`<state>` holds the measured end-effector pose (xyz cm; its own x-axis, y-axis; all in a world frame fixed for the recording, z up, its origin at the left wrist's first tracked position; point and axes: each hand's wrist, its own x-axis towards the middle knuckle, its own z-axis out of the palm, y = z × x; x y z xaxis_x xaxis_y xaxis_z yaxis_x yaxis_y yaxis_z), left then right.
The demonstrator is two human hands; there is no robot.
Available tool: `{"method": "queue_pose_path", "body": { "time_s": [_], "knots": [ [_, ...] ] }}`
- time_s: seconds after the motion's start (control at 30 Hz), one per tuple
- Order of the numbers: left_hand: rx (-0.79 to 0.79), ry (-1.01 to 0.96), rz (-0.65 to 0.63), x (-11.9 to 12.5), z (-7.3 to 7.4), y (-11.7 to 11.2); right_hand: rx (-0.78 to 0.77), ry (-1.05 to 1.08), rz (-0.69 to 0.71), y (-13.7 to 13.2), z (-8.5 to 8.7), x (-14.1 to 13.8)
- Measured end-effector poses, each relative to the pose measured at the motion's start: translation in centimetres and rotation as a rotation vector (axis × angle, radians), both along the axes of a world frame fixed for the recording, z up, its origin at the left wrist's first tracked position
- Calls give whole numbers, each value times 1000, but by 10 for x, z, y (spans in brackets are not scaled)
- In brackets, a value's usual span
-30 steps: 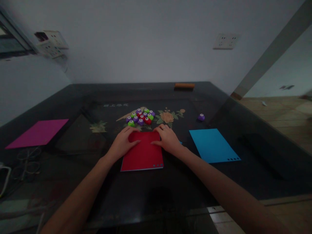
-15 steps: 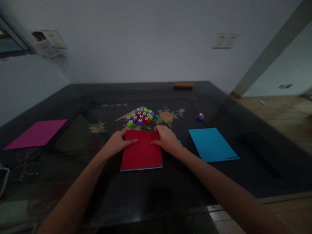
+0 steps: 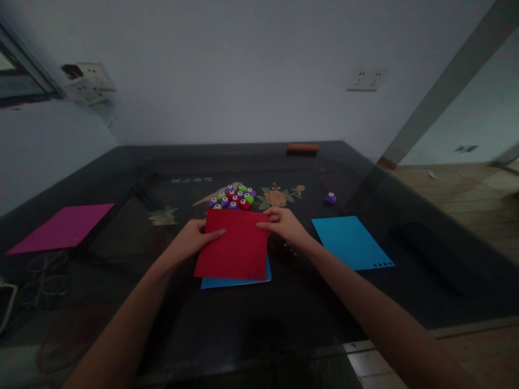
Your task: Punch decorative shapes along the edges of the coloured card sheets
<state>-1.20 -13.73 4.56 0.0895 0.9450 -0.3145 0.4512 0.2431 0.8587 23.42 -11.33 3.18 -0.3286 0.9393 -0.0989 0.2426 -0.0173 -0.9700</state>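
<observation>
A red sheet of paper (image 3: 235, 246) is pinched at both sides and raised off the sheets beneath it. My left hand (image 3: 194, 237) grips its left edge, thumb on top. At the upper right corner, my right hand (image 3: 286, 224) closes on the same sheet with thumb and fingers. Under it a blue sheet (image 3: 235, 283) shows along the bottom and right, lying on the table. The red sheet has small dark marks near its lower right corner. Just beyond it sits a cluster of red, green and purple eyeball-topped toys (image 3: 233, 196).
On the dark glossy table (image 3: 227, 335) lie a pink sheet (image 3: 60, 228) at left and another blue sheet (image 3: 352, 243) at right. A lone purple toy (image 3: 330, 198) sits behind that one. An orange-brown bar (image 3: 303, 148) rests by the wall. Small bits (image 3: 290, 247) lie beside my right wrist.
The red sheet has lifted and shifted slightly left and away from me, baring the blue sheet below. Both hands moved with it. The view has tilted slightly.
</observation>
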Motion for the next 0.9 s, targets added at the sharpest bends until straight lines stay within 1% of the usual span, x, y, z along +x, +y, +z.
{"method": "queue_pose_path", "body": {
  "time_s": [0.07, 0.13, 0.2, 0.33, 0.43, 0.53, 0.6, 0.67, 0.77, 0.9],
  "knots": [
    [20, -45, 53, 3, 0, -1, -139, 136, 79, -1, 3, 4],
    [42, -106, 98, 6, 0, -3, -196, 203, 129, -3, 6, 6],
    [56, -170, 131, 9, -1, -5, -221, 190, 174, -6, 9, 7],
    [73, -260, 173, 16, -2, -8, -244, 72, 264, -9, 12, 9],
    [85, -271, 167, 21, -4, -10, -235, 62, 255, -7, 11, 11],
    [58, -241, 91, 26, -5, -10, -194, 36, 172, -3, 12, 16],
    [50, -167, -5, 28, -5, -10, -146, 10, 101, -2, 13, 21],
    [70, -74, -107, 30, -6, -11, -115, -4, 61, -4, 14, 27],
    [108, -19, -204, 32, -6, -13, -120, -8, 76, -12, 17, 35],
    [129, -23, -250, 36, -4, -17, -162, -47, 109, -25, 19, 42]
  ]
}}
